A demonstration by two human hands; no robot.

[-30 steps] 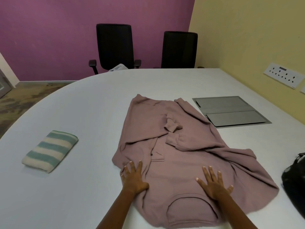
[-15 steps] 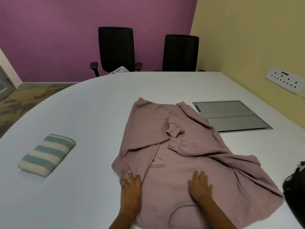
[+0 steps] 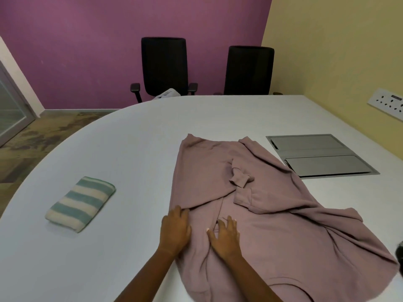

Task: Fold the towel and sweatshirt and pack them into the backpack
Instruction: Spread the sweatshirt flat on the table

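A dusty-pink sweatshirt (image 3: 272, 216) lies spread on the white table (image 3: 122, 149), both sleeves folded in over its body. My left hand (image 3: 175, 231) presses flat on its left edge, fingers straight. My right hand (image 3: 224, 237) lies flat on the cloth just beside it, fingers spread. A folded towel (image 3: 80, 203) with green and cream stripes rests on the table to the left, apart from both hands. A sliver of the black backpack (image 3: 399, 253) shows at the right frame edge.
A grey cable hatch (image 3: 320, 155) is set into the table at the right, past the sweatshirt. Two black office chairs (image 3: 164, 66) stand behind the far table edge. A socket panel (image 3: 388, 103) sits on the yellow wall.
Both hands have slid forward and left along the sweatshirt, the right hand closing in beside the left. The view has tipped so the backpack is almost out of frame.
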